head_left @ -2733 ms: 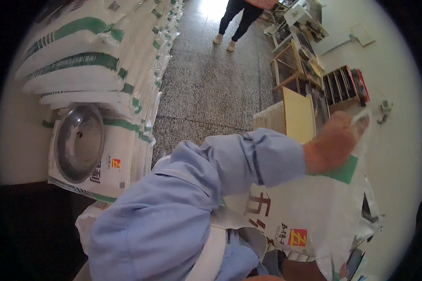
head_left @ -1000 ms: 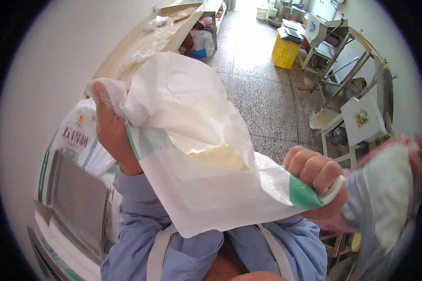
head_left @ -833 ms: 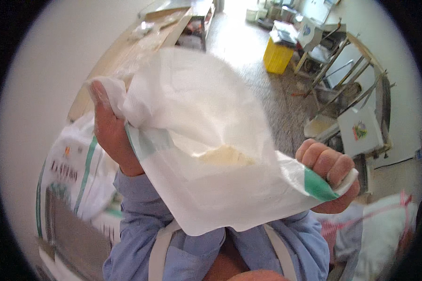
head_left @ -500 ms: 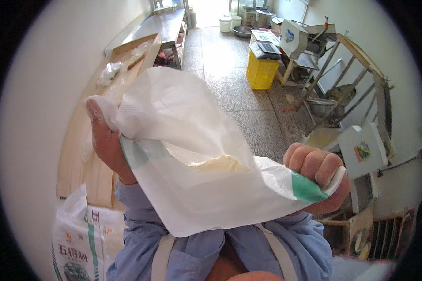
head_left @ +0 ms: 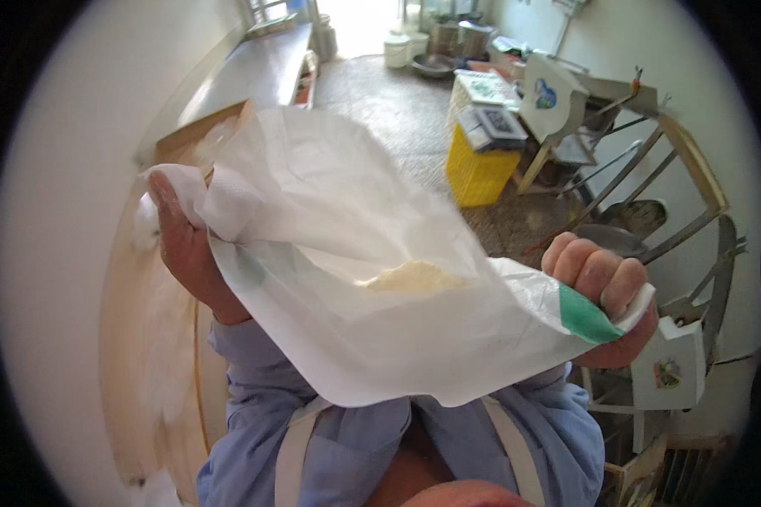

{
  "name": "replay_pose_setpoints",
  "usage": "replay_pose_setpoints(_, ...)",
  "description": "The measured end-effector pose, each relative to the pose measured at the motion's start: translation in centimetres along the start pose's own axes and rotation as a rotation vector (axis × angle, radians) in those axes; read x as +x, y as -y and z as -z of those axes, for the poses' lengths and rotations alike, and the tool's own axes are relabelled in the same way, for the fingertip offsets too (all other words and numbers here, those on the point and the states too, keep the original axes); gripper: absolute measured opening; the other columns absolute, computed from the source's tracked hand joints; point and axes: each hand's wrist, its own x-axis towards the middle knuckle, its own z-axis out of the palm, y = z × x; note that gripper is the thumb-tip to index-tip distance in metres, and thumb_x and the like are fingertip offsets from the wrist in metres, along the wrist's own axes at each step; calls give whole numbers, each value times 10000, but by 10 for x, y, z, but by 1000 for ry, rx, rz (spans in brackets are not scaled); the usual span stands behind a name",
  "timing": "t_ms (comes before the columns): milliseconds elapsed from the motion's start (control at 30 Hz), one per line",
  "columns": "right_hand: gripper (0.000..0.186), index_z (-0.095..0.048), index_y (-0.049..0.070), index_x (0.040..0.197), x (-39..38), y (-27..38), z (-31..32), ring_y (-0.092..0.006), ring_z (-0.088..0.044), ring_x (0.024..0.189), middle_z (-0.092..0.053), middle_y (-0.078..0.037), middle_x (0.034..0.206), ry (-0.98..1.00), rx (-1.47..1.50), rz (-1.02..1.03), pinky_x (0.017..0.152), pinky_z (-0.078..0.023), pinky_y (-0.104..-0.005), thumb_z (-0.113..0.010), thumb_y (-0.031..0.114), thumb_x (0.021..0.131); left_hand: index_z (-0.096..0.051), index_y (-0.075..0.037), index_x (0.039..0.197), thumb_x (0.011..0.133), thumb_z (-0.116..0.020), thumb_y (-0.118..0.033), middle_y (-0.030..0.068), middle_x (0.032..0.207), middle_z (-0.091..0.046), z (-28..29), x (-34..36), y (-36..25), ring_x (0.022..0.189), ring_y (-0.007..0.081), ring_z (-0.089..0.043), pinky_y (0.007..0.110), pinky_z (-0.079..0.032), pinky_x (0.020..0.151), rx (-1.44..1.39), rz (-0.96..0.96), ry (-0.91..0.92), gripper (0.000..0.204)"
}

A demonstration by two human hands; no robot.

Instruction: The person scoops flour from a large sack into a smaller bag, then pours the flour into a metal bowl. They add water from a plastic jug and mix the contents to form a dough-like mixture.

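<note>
A large white woven sack with a green stripe is held up in front of my chest, its mouth spread between my two hands. Inside it shows pale yellowish flour-like powder. My left hand is closed on the sack's bunched edge at the left, the thumb on top. At the right, my right hand is wrapped in a fist round the other edge, beside the green stripe. The sack's far side bulges up between the hands and hides part of the floor.
On the left a long wooden board runs along the wall, with a metal table beyond it. Ahead right stand a yellow crate with a scale on it, a white machine and a wooden-rimmed metal frame. White buckets stand far off.
The sack and my right hand have shifted right and slightly up in the picture. The room behind has swung in view, and the printed sack at lower left has mostly left it. Both grips stay.
</note>
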Motion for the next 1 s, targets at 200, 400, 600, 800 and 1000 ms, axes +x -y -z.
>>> replay_pose_setpoints(200,341,-367,156,635,77,-138,51,-135,-356,450,-397,6,498,-157,-67,-58,516,-303,-313,-220,298,907,-459,49,1185,821,-606,-179,164,1011,-583,-162,86,119,828,211,-601,289,-508,697,-121,89,31,454)
replay_pose_setpoints(400,334,-357,139,589,143,-288,175,-134,-329,405,-381,-4,473,11,13,-97,441,-271,-313,-317,294,882,-479,74,1159,789,-619,-182,225,1201,-475,-290,149,263,1061,329,-514,340,-461,851,158,-291,69,471)
replay_pose_setpoints(600,379,-328,94,524,246,-438,259,-142,-255,338,-318,-30,427,-52,54,-154,345,-210,-313,-352,300,841,-506,50,1147,812,-575,-212,226,1238,-456,-406,234,356,1120,350,-479,361,-435,902,415,-271,80,431)
replay_pose_setpoints(800,385,-350,104,549,341,-571,358,-129,-247,369,-316,-17,450,-53,22,-32,384,-233,-303,-324,304,877,-530,8,1135,815,-584,-221,202,1223,-481,-552,314,441,1087,323,-511,342,-455,867,220,-129,77,397)
replay_pose_setpoints(1000,353,-347,113,549,423,-699,450,-108,-279,395,-317,5,475,-345,17,-20,417,-272,-298,-302,227,880,-531,29,1116,834,-577,-236,205,1190,-507,-731,392,509,1039,287,-551,331,-480,821,406,-581,86,389)
